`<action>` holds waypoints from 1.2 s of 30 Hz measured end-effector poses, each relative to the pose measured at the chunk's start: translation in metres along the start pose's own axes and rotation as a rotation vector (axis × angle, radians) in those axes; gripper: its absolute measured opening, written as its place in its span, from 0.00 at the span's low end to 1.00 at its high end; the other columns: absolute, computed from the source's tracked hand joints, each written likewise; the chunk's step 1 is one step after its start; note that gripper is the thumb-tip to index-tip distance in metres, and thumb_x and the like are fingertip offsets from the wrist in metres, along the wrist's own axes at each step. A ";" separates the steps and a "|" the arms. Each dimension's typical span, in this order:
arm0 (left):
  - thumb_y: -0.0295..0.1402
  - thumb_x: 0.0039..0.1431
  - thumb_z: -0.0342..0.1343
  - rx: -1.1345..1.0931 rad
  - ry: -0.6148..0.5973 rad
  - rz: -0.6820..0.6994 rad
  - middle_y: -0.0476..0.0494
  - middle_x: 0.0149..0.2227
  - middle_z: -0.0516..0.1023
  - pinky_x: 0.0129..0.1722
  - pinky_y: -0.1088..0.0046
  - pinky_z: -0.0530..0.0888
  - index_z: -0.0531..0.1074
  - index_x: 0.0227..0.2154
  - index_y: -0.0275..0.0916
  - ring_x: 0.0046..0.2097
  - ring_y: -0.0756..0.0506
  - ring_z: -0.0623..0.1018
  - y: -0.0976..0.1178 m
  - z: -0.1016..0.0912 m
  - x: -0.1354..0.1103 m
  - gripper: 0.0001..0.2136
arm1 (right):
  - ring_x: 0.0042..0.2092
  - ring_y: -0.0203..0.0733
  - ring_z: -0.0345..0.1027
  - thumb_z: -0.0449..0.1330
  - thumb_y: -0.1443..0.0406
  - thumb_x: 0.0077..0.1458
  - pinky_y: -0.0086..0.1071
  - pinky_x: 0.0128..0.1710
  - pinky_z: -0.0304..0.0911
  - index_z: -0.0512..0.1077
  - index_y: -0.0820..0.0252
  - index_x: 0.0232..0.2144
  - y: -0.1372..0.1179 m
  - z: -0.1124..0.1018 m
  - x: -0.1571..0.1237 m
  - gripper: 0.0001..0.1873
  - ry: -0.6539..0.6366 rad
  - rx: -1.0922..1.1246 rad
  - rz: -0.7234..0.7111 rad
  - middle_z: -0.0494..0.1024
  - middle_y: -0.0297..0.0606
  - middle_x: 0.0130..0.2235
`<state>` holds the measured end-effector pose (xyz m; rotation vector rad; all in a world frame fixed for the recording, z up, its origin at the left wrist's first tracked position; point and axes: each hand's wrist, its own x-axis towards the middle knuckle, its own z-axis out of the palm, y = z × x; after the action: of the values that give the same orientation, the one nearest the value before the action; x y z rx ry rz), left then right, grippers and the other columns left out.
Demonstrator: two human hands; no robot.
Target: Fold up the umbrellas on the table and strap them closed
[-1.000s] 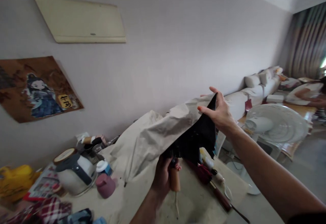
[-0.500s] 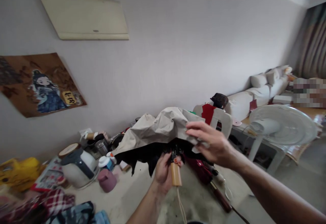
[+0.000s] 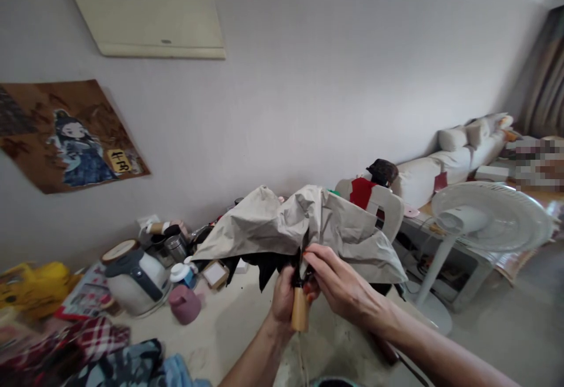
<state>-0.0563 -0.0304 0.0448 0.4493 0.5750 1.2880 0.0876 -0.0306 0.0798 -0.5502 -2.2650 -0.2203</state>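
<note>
A folding umbrella with a pale grey canopy and black underside hangs loosely folded above the table, its wooden handle pointing down toward me. My left hand is wrapped round the top of that handle, by the black ribs. Close above it, my right hand pinches a fold of the grey canopy near the shaft; its fingertips partly hide the cloth. A pale cord dangles from the handle's end. Canopy panels spread out to both sides of my hands.
On the left of the table stand a kettle, a pink cup, a bottle and a small box. Clothes lie at the front left. A standing fan and a white chair are on the right.
My right hand has moved left and down from the canopy's right side to the shaft, closing on the cloth. The right canopy panel now hangs spread out. My left hand keeps its hold.
</note>
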 end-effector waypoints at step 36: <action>0.26 0.31 0.69 0.109 -0.052 0.125 0.56 0.20 0.66 0.24 0.75 0.63 0.67 0.24 0.36 0.19 0.57 0.62 0.031 -0.041 0.012 0.17 | 0.34 0.40 0.68 0.62 0.59 0.51 0.33 0.36 0.63 0.75 0.59 0.29 0.094 -0.092 -0.004 0.09 0.079 0.356 0.596 0.75 0.37 0.30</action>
<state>-0.1035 -0.0117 0.0303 0.6152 0.5822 1.3640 0.1927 0.0223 0.1383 -0.9634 -1.9026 0.4406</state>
